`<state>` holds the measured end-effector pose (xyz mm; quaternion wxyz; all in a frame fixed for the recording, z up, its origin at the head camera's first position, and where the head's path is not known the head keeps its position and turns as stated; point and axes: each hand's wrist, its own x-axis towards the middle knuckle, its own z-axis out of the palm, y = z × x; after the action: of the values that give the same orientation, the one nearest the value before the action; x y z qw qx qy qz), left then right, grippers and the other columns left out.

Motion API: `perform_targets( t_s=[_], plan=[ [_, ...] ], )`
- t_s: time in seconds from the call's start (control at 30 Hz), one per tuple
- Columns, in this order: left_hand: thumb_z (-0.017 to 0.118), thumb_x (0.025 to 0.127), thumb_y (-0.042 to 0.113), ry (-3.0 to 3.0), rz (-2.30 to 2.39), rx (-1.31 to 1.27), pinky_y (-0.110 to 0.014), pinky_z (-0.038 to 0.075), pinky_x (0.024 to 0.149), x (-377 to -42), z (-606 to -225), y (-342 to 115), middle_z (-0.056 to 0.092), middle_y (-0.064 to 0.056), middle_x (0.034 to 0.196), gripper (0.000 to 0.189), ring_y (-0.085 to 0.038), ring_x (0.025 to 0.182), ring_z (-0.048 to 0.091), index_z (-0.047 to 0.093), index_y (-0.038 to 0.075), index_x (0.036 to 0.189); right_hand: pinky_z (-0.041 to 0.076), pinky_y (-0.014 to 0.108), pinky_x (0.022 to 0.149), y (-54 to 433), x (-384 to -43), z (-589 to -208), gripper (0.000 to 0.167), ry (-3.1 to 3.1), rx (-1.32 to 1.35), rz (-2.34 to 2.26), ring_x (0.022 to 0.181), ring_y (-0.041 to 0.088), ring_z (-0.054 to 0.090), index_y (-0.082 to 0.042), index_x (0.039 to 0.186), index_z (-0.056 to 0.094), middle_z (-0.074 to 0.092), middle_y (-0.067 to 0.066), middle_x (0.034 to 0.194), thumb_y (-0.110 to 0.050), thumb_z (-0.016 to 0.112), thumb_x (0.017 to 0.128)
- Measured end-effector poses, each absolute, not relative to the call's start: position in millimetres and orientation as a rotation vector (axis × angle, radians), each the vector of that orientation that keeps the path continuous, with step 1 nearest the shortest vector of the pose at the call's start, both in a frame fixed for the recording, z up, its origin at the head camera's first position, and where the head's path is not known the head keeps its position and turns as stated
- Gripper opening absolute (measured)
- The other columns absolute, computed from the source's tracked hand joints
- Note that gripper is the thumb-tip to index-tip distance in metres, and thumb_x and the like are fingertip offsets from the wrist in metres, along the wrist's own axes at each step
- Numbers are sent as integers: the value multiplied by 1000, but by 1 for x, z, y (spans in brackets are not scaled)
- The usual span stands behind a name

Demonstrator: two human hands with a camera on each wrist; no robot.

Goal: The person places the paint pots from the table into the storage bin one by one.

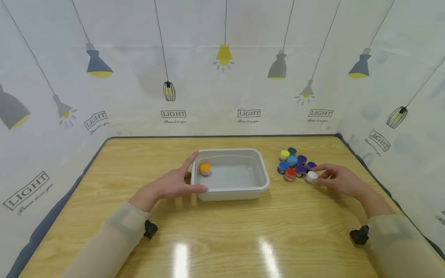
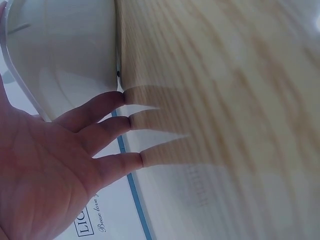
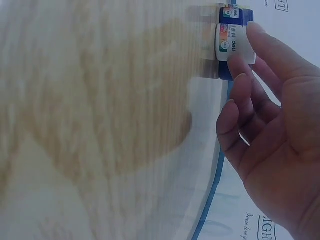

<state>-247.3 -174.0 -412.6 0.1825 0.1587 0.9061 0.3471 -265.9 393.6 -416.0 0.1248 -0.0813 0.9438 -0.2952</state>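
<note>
A pale grey plastic tray [image 1: 229,190] stands on the table with an orange-lidded paint jar [image 1: 205,169] in its left end. My left hand [image 1: 175,183] rests against the tray's left side, thumb along the near rim and index finger toward the far corner. Its other fingers are spread straight, their tips down at the table in the left wrist view. To the right, a white paint jar [image 1: 311,177] stands at the near edge of a cluster of jars. My right hand [image 1: 338,178] pinches this white jar between thumb and index finger, the remaining fingers loosely bent.
Beside the white jar are a red jar [image 1: 290,174], a blue jar [image 1: 283,167], a yellow jar [image 1: 284,155], a dark green jar [image 1: 292,151] and several purple ones. A lamp-patterned cloth [image 1: 208,92] surrounds the wooden table [image 1: 222,235] at the back and sides.
</note>
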Motion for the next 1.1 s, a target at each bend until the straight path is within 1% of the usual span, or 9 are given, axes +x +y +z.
perform_targets(
  t_s=[0.23, 0.4, 0.57, 0.73, 0.9, 1.1],
  plan=[
    [77, 88, 77, 2558, 976, 441, -68, 37, 125, -248, -412, -174, 52, -24, 166, 129, -42, 151, 54, -11, 43, 175, 54, 30, 70, 390, -266, -417, 58, 2781, -243, -845, 90, 21, 60, -6, 145, 65, 72, 10, 110, -45, 77, 104],
    [77, 88, 77, 2550, 987, 451, -68, 37, 125, -246, -415, -174, 52, -23, 166, 129, -42, 151, 53, -11, 42, 175, 54, 29, 69, 391, -258, -414, 51, 2791, -276, -870, 86, 18, 60, -8, 143, 67, 70, 8, 108, -40, 79, 103],
    [78, 88, 76, 2546, 990, 454, -67, 38, 125, -245, -415, -174, 54, -23, 164, 129, -41, 150, 55, -10, 41, 176, 54, 30, 67, 385, -251, -398, 44, 2817, -340, -955, 78, 15, 61, -11, 142, 68, 70, 8, 108, -33, 77, 105],
    [77, 88, 77, 2567, 991, 457, -66, 41, 123, -249, -413, -176, 58, -23, 161, 129, -39, 146, 58, -12, 42, 175, 55, 31, 66, 365, -254, -374, 38, 2842, -442, -997, 77, 19, 61, -14, 140, 69, 71, 7, 109, -30, 76, 106],
    [77, 88, 77, 2563, 993, 460, -67, 39, 125, -250, -413, -177, 56, -23, 163, 129, -40, 149, 56, -12, 44, 175, 52, 30, 66, 340, -256, -363, 35, 2844, -521, -1022, 79, 16, 60, -19, 137, 71, 71, 4, 106, -32, 77, 105],
    [77, 88, 78, 2558, 992, 456, -66, 40, 124, -249, -414, -176, 57, -22, 163, 129, -38, 148, 58, -11, 44, 175, 54, 30, 68, 304, -255, -350, 34, 2799, -579, -1067, 82, 16, 63, -21, 136, 73, 72, 5, 105, -30, 80, 103]
  ],
)
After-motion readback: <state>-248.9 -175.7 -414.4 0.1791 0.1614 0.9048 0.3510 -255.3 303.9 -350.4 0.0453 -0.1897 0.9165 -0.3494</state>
